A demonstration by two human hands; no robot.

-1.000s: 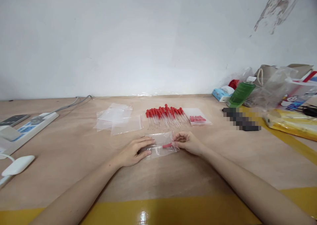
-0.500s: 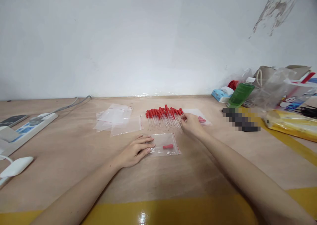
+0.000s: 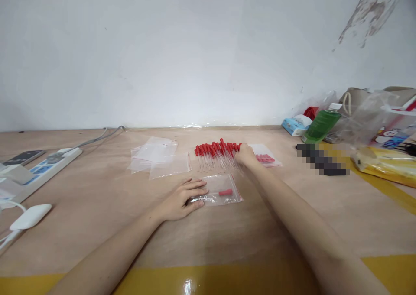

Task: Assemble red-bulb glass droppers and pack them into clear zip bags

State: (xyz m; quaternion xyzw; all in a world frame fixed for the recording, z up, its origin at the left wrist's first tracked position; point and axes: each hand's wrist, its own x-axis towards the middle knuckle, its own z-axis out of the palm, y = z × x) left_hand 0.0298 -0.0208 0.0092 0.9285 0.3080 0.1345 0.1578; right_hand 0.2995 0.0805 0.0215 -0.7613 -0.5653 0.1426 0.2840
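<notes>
My left hand (image 3: 180, 201) lies with its fingers spread flat on the near-left edge of a clear zip bag (image 3: 214, 201). Inside that bag is one dropper with a red rubber bulb (image 3: 225, 192); its stem runs left toward my fingers. Beyond the bag is a row of several glass droppers (image 3: 212, 150), red bulbs pointing to the wall and thin clear stems toward me. At the row's right end my right hand (image 3: 246, 156) is closed around a dropper, its fingertips partly hidden by the hand itself.
Several flat zip bags (image 3: 154, 150) lie at the left of the droppers. Bagged red-bulbed droppers (image 3: 264, 158) are stacked right of my hand. Farther right are a tissue pack (image 3: 294, 127), a green bottle (image 3: 321, 124) and plastic bags; at left, a power strip (image 3: 48, 171).
My right hand has turned and closed in at the right end of the dropper row, uncovering more of the bagged stack. My left hand stays on the bag. The view has shifted slightly.
</notes>
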